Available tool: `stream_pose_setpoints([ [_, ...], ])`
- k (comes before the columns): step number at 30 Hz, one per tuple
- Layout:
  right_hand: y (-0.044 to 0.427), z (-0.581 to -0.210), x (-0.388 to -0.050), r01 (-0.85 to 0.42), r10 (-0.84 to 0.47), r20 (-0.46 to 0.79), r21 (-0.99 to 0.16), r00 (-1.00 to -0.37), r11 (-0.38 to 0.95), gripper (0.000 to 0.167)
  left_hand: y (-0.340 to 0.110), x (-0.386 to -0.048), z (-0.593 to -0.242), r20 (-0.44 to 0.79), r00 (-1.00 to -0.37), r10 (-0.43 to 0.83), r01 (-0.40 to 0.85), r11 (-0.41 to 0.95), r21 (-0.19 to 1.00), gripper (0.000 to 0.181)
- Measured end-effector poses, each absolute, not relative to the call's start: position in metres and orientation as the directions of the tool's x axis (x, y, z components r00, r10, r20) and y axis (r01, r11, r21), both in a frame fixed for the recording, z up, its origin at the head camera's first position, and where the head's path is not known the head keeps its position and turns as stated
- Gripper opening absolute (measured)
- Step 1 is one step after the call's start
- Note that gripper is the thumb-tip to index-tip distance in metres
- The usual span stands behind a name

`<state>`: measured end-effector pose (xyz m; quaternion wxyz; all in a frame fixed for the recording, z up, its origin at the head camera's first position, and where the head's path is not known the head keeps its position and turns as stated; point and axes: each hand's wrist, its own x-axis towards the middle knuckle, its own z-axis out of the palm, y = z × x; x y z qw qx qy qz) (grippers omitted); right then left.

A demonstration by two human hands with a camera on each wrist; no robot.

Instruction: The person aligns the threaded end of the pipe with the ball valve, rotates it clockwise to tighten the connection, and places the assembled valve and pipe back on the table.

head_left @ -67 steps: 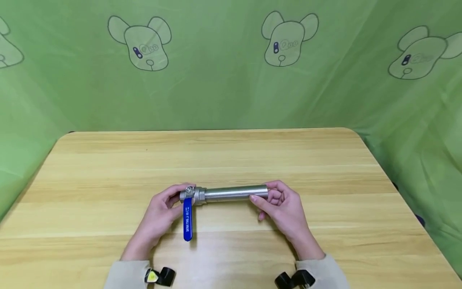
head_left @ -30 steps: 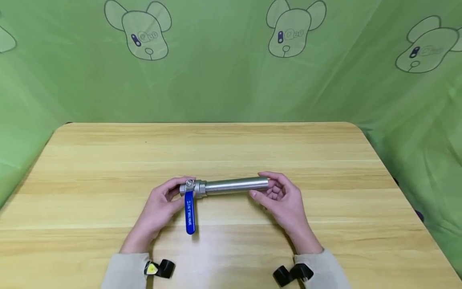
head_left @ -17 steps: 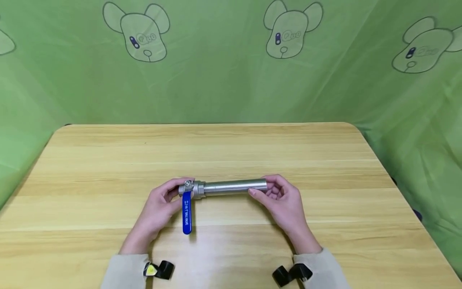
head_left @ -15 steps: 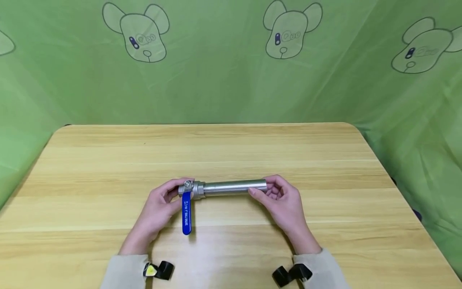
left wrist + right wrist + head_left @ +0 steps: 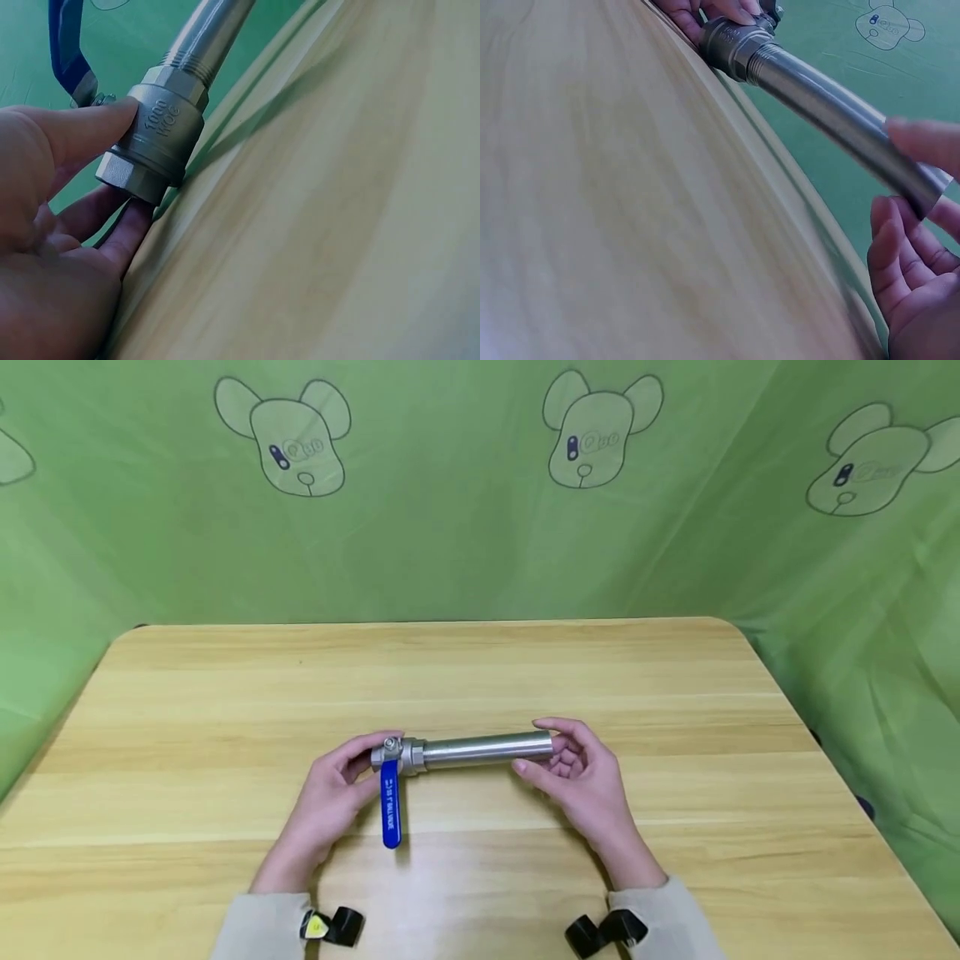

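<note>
Nearest, below the hands, are light grey sleeves [image 5: 258, 927] with small black devices [image 5: 606, 933] at the wrists, then a flat blue lever handle [image 5: 391, 806] with white lettering, pointing nearward just right of the left hand [image 5: 330, 797]. That hand grips the silver-grey metal ball valve [image 5: 413, 756], whose threaded, smooth silver metal pipe [image 5: 487, 749] spans to the right hand [image 5: 596, 793], loosely curved about its end, index finger apart from it, other contact unclear. Beyond the hands stretch the pale wood-grain surface [image 5: 480, 672] and a green fabric backdrop [image 5: 450, 552] printed with big-eared animal heads.
</note>
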<state>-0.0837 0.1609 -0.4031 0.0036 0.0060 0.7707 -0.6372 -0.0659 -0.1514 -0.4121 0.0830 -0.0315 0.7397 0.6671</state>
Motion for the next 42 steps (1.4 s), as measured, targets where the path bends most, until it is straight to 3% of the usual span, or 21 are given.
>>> stream_pose_setpoints([
  [18, 0.157, -0.406, -0.090, 0.028, -0.028, -0.035, -0.978, -0.999, 0.205, 0.052, -0.129, -0.074, -0.416, 0.000, -0.990, -0.143, -0.001, 0.010, 1.000, 0.049],
  [42, 0.157, -0.406, -0.092, 0.098, 0.039, -0.092, -0.973, -0.995, 0.210, 0.042, -0.128, -0.076, -0.412, -0.125, -0.983, -0.134, -0.124, -0.020, 0.992, 0.053],
])
